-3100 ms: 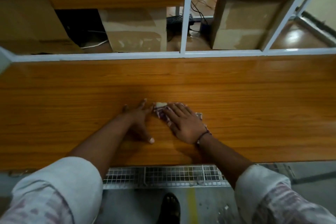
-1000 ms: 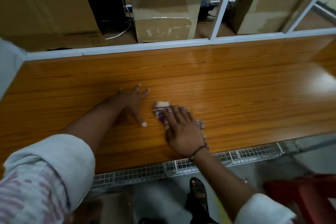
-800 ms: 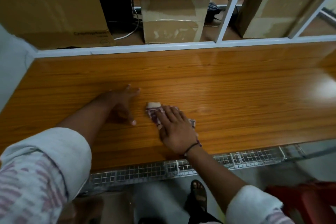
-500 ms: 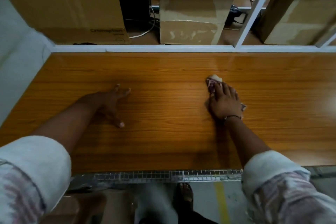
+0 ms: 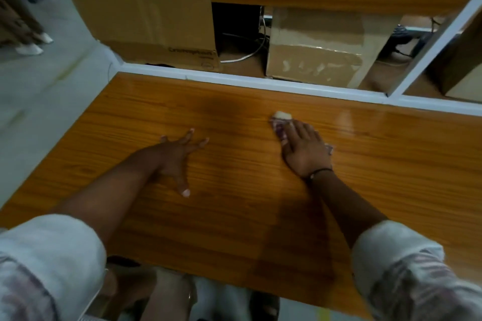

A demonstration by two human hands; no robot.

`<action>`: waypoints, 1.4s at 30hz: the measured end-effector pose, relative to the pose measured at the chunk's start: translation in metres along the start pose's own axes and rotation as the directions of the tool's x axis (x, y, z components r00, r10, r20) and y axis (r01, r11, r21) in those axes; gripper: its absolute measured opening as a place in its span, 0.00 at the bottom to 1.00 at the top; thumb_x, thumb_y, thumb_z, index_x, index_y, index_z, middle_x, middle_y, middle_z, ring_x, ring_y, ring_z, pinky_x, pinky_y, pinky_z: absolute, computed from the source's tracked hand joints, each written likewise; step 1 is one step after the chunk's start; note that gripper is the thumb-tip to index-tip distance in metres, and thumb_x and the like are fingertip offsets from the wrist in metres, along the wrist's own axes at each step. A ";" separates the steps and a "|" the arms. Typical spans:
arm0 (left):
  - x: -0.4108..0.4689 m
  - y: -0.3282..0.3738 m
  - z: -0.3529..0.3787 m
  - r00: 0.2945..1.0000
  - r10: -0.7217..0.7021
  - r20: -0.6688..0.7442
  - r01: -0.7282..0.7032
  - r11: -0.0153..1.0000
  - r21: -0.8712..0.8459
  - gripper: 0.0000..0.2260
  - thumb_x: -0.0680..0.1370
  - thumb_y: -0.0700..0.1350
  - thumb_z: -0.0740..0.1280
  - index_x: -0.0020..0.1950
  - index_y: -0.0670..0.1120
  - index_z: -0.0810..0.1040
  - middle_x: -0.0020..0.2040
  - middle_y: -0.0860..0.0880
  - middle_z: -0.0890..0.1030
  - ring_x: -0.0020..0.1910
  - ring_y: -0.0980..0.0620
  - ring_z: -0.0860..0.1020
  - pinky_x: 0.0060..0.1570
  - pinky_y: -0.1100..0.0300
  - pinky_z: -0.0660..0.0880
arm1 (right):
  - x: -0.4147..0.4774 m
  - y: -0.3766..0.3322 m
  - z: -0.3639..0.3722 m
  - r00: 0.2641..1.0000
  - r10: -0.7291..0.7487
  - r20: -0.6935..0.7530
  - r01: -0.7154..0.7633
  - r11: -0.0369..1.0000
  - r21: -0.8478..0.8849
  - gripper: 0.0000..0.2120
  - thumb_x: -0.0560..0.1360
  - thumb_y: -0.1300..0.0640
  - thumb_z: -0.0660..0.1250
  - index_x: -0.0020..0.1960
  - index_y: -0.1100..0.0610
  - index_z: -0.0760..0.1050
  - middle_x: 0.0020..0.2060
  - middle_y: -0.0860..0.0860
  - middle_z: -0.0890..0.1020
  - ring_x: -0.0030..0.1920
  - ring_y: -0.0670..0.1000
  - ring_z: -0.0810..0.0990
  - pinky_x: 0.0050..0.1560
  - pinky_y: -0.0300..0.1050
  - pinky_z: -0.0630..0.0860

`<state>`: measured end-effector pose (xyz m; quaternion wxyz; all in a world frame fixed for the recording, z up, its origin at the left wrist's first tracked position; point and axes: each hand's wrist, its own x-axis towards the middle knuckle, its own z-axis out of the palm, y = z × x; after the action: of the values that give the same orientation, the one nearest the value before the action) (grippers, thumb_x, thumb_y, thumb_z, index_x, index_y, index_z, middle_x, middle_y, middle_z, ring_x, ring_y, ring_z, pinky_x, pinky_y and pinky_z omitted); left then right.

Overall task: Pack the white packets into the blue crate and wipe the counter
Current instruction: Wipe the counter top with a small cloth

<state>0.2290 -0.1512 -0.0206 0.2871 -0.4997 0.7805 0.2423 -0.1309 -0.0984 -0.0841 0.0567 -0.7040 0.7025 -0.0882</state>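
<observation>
Rests the left hand [image 5: 174, 161] flat on the wooden counter [image 5: 391, 190], fingers straight and spread, thumb pointing back toward the body, nothing in it. Presses the right hand [image 5: 305, 154] palm-down on a patterned cloth [image 5: 278, 130], fingers straight and close together, not curled round it. Covers most of the cloth that way: only its far end showing past the fingertips, plus a small corner at the hand's right side. At that far end, a small pale lump [image 5: 283, 114], touching the cloth; cannot tell whether part of it. Hands well apart, right one farther out and nearer the counter's far edge. Wears a dark thread [image 5: 319, 171] on the right wrist and pale rolled sleeves [image 5: 52, 255] on both arms. Along the far edge, a white frame [image 5: 260, 83]. Behind the frame, a large cardboard box [image 5: 146, 18] to the left, a taped box [image 5: 313, 52] in the middle, a white cable [image 5: 250, 53] between them. Left of the counter, grey floor [image 5: 39, 86], with someone's pale shoes [image 5: 28, 48] near the corner.
</observation>
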 end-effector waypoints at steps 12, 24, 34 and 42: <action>-0.015 0.001 0.001 0.986 -0.165 0.001 0.163 0.975 -0.149 0.66 0.57 0.63 0.83 0.76 0.71 0.34 0.78 0.56 0.27 0.76 0.31 0.31 0.72 0.28 0.46 | 0.108 -0.080 0.003 0.975 -0.191 0.112 0.189 0.981 0.032 0.33 0.78 0.41 0.44 0.78 0.53 0.60 0.77 0.57 0.63 0.76 0.62 0.60 0.76 0.60 0.55; -0.059 -0.068 0.027 0.943 -0.331 -0.024 0.309 0.902 -0.300 0.62 0.61 0.65 0.80 0.77 0.66 0.34 0.79 0.50 0.29 0.78 0.33 0.35 0.75 0.35 0.39 | 0.140 -0.077 0.019 0.959 -0.276 0.067 0.274 0.961 0.030 0.28 0.81 0.43 0.52 0.79 0.53 0.62 0.78 0.56 0.64 0.77 0.61 0.60 0.77 0.59 0.55; -0.059 -0.106 0.038 0.944 -0.329 -0.030 0.299 0.889 -0.347 0.66 0.52 0.74 0.76 0.78 0.66 0.36 0.80 0.52 0.31 0.79 0.36 0.36 0.75 0.35 0.37 | 0.086 -0.174 0.033 0.773 -0.611 0.173 0.603 0.791 0.101 0.27 0.84 0.45 0.49 0.80 0.51 0.55 0.80 0.53 0.58 0.80 0.57 0.53 0.78 0.57 0.49; -0.073 -0.160 0.047 0.916 -0.401 0.021 0.387 0.867 -0.314 0.66 0.54 0.75 0.75 0.76 0.67 0.31 0.78 0.48 0.28 0.80 0.38 0.40 0.74 0.31 0.38 | 0.186 -0.156 0.036 0.948 -0.310 0.075 0.308 0.951 0.039 0.30 0.80 0.42 0.49 0.79 0.53 0.60 0.78 0.57 0.62 0.78 0.60 0.58 0.78 0.59 0.53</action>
<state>0.4097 -0.1349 -0.0185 0.2303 -0.6926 0.6202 0.2874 0.0288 -0.2848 -0.0788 0.0796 -0.8073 0.5797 -0.0773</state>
